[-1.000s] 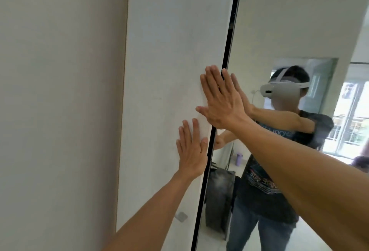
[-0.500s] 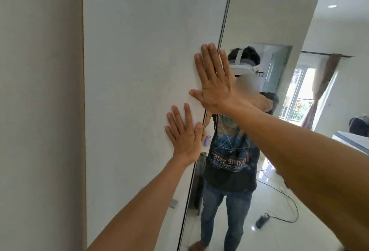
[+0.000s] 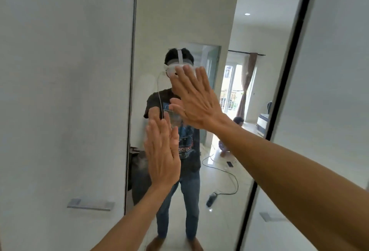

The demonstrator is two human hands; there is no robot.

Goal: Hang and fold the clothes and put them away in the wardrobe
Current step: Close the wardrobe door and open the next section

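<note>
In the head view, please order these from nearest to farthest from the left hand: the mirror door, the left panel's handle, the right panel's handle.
1. mirror door: directly under the left hand.
2. left panel's handle: down to the left.
3. right panel's handle: low right, beyond the black frame.

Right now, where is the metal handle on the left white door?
In the head view, the metal handle sits low on the left white door, close to its edge with the mirror door, below and left of the left hand.
</note>
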